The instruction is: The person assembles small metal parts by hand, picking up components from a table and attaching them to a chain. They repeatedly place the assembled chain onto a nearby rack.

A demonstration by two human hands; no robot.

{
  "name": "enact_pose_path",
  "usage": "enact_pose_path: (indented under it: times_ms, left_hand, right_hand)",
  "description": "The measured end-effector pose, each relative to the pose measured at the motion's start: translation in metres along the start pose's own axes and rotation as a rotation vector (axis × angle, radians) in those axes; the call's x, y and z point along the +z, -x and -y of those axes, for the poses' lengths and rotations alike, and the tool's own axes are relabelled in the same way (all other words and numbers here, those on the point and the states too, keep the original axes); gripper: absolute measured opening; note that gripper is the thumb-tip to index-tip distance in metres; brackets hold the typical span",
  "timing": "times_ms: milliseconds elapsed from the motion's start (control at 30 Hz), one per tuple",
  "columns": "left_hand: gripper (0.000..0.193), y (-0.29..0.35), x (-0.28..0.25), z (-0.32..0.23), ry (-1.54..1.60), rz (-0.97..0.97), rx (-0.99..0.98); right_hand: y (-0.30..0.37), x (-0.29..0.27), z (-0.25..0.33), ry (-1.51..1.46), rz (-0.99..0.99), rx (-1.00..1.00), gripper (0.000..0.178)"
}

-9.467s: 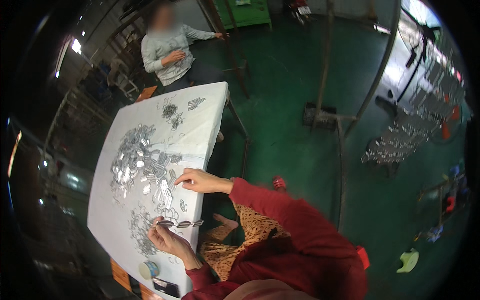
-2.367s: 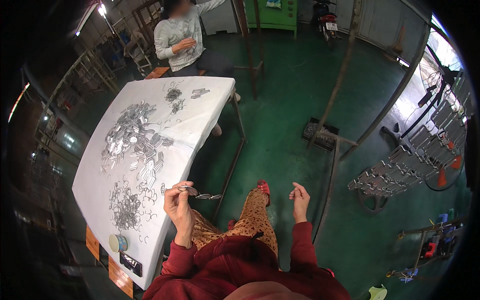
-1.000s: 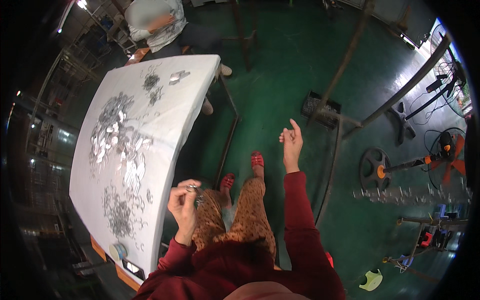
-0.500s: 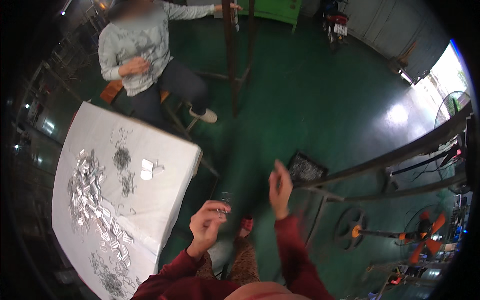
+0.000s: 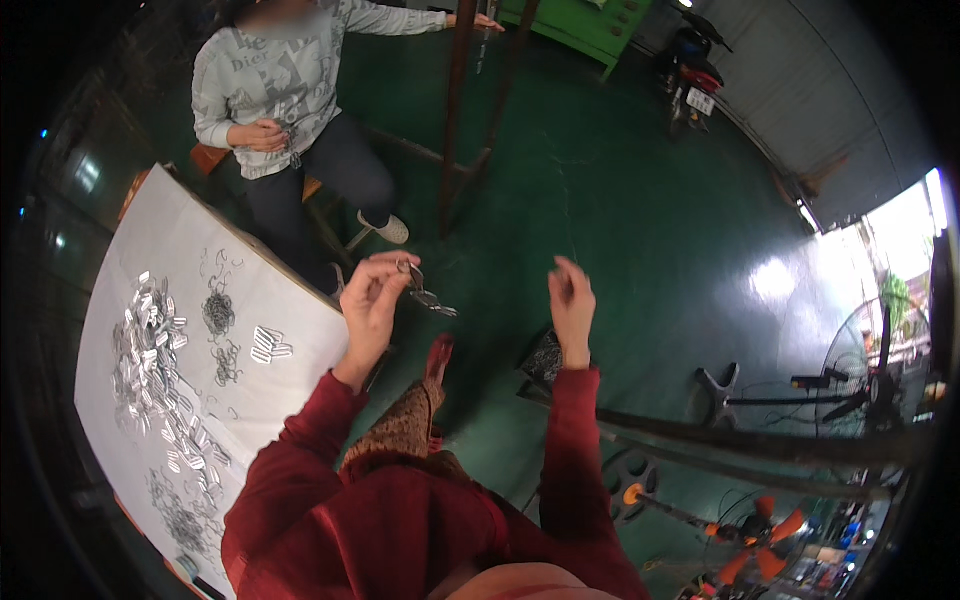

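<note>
My left hand [image 5: 372, 305] pinches a short string of small linked metal pieces [image 5: 430, 299], which hang out to the right from its fingertips. Their exact kind is too small to tell. Off to the right, my right hand [image 5: 572, 305] is raised with loosely bent fingers, and I see nothing in it. Left of my left arm stands a white-topped table [image 5: 285, 215]. On it lie a heap of flat slotted metal plates [image 5: 150, 345], a few separate plates [image 5: 268, 345] and tangles of thin wire hooks [image 5: 218, 312].
Across the table corner sits a co-worker [image 5: 280, 90] holding small metal pieces. A dark container of metal bits [image 5: 543, 358] is beyond my right forearm. Dark metal bars [image 5: 740, 435] run rightward, near an orange-bladed fan [image 5: 765, 540]. A motorbike [image 5: 692, 80] and green cabinet [image 5: 570, 30] stand far back.
My body has turned and both hands have shifted in view. My left hand moved up and left, bringing the metal pieces clear of my lap. The right hand also rose slightly.
</note>
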State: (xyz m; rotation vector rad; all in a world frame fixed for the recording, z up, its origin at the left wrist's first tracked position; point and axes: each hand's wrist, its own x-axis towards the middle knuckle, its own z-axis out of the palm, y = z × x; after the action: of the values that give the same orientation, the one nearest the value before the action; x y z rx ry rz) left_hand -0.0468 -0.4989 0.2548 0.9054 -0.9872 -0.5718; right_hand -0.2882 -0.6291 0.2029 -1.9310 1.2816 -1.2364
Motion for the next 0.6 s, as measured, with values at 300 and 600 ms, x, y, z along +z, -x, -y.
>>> enact_pose_path:
  times_ms: [300,600]
  left_hand:
    - [0.008,-0.113,0.006,0.081,-0.136,-0.005,0.050]
    - [0.010,-0.211,0.054,0.126,-0.207,-0.163,-0.051]
  right_hand:
    - [-0.245,0.072,-0.054,0.429,0.858,-0.005,0.041]
    - [-0.370,0.128,-0.197,0.536,1.147,0.119,0.034]
